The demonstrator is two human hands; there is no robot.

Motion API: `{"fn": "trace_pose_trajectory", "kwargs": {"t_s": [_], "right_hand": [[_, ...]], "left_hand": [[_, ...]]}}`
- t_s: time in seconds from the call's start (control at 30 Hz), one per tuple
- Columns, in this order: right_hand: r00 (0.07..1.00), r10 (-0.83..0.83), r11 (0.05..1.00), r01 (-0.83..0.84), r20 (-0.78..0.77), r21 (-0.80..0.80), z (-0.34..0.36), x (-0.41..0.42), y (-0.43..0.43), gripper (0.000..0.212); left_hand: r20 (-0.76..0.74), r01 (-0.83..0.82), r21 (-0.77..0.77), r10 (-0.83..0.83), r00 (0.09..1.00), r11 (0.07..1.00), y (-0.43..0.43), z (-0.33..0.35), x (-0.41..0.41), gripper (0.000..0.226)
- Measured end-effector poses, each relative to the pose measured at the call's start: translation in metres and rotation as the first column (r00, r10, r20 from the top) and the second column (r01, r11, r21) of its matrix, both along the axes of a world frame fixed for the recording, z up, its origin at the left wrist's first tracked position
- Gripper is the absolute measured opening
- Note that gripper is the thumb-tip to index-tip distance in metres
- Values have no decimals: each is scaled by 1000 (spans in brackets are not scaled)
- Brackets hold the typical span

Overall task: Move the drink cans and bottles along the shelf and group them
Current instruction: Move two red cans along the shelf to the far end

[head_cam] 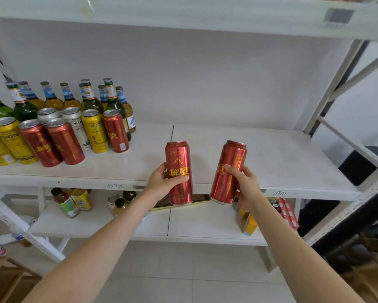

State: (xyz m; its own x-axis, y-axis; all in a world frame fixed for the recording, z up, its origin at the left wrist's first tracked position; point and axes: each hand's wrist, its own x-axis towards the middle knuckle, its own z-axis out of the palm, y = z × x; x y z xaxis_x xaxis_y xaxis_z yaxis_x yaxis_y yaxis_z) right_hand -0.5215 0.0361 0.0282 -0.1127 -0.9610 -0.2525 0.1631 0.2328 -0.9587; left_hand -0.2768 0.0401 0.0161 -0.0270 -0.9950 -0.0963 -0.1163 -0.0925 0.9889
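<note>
Left red can (179, 171): a tall, smooth metal cylinder, glossy red with gold lettering, held upright in the left hand (162, 182), thumb laid across the front and fingers curled round the back. Right red can (228, 171): same make and sheen, tilted with its top leaning right, clasped round the lower half by the curled fingers of the right hand (247, 182). Both in front of the middle of the white shelf (271, 158), bases hanging past its front lip, seemingly clear of the board, though hard to say from this angle. Apart from each other, a narrow gap between. Well off to the left on the same matte, flat board, packed close: three more red cans (65, 145), yellow cans (95, 132) and pale silver-topped cans (75, 121), with green and amber glass bottles (112, 99) standing long-necked behind them, against the back panel. Bare board between that cluster and the two held cans. Below, partly hidden by both forearms, a lower shelf (194, 224) with small capped bottles (68, 202) at left and red cartons (289, 212) at right. Overhead, a barcode sticker (338, 18) on the edge of the upper board.
</note>
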Motion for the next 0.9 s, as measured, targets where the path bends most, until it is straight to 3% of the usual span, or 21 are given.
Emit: {"fn": "trace_pose_trajectory", "kwargs": {"t_s": [0.4, 0.57, 0.73, 0.9], "right_hand": [[994, -73, 997, 76, 76, -27, 1, -110, -52, 48], [995, -65, 996, 69, 77, -52, 5, -175, -74, 45], [997, -40, 997, 43, 59, -58, 6, -254, -92, 52], [999, -23, 998, 25, 43, -54, 9, -328, -96, 45]], "left_hand": [[86, 142, -12, -140, 986, 990, -78, 14, -122, 59], [94, 155, -17, -153, 984, 988, -108, 17, -188, 67], [83, 145, -8, -144, 986, 989, -120, 12, -266, 58], [33, 130, 28, -131, 991, 991, -120, 8, -338, 76]]}}
